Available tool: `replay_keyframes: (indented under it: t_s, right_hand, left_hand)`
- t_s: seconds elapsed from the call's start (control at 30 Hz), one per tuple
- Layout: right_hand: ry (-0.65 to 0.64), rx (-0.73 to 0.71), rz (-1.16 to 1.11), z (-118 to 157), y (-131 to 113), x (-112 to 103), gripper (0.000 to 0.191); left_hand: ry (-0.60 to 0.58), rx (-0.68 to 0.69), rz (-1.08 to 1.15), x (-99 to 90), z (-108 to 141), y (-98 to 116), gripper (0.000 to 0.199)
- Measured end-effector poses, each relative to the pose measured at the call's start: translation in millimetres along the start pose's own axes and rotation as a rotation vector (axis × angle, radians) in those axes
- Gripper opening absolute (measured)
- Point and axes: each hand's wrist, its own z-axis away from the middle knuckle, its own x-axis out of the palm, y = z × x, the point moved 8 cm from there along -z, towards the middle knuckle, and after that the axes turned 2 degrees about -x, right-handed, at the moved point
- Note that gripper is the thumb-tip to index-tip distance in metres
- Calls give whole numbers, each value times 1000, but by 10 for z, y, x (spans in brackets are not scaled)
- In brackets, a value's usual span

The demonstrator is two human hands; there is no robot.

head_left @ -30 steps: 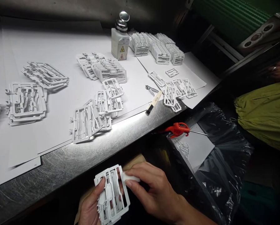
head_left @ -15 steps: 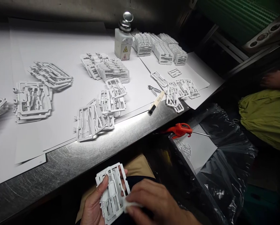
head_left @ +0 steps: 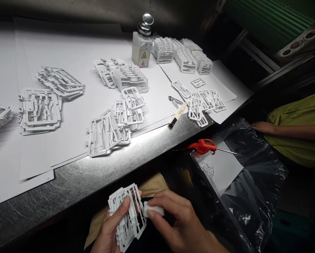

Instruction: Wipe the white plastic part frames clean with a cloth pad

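My left hand (head_left: 112,228) grips a small stack of white plastic frames (head_left: 124,232) below the table edge, thumb across the front. The foremost frame stands tilted away from those behind it. Between the thumb and fingers of my right hand (head_left: 175,218) is a folded white wipe (head_left: 154,209), just at the right edge of the front frame. I cannot tell whether the wipe touches it.
More white frames lie in piles (head_left: 41,109) on paper sheets over the metal table (head_left: 94,175). Beyond stand a pump bottle (head_left: 142,49) and frame rows (head_left: 186,59). Nippers (head_left: 175,101), a tan tag, a red air gun (head_left: 203,147), a black plastic bag (head_left: 252,175) and a co-worker's hand (head_left: 264,127) are right.
My right hand has moved the wipe slightly up and right, off the frame's face. The front frame has turned away from the stack. A co-worker's hand now reaches the black bag.
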Motion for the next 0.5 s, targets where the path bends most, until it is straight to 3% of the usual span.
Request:
replay_keyframes:
  t_s: [0.13,0.27,0.37,0.5]
  right_hand:
    - [27,18,-39,24,6,-86,20]
    - [-40,58,-3,72,69,47,22]
    - [-64,122,-89,75,105,111,20]
    - [-10,188,-201,24,88,46,16]
  left_hand:
    - [23,46,-69,13,7,62,42]
    - [45,74,-94,-20,10,76,42]
    - [45,32,-54,-61,-8,24,44]
    - [-31,-58,37,-81,-34,-81,49]
